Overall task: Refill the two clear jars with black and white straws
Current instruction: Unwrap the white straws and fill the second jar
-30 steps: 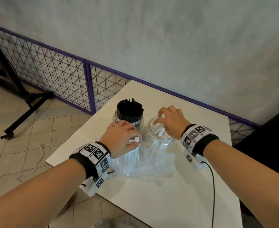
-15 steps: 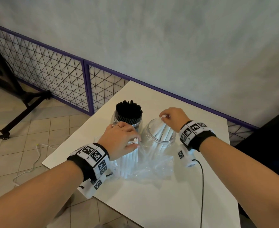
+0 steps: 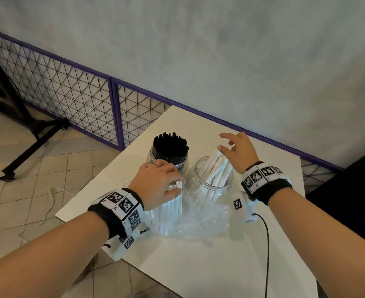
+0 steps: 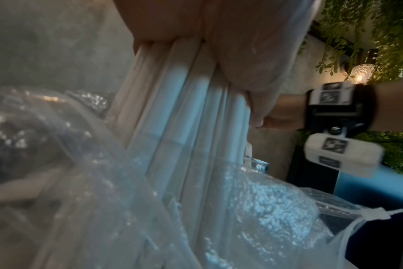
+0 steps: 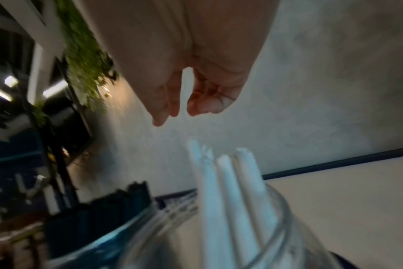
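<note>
Straws still in the plastic bag point(image 3: 201, 220) should come out a few at a time and be dropped upright. The left hand point(image 3: 158, 183) grips the bagged white straws point(image 3: 170, 208), standing on the bench point(image 3: 209, 265). The right hand point(image 3: 238, 151), fingers loose and empty, hovers just above straws leaning in the right jar point(image 3: 209, 181); the black-straw jar point(image 3: 170, 153) looks full.
</note>
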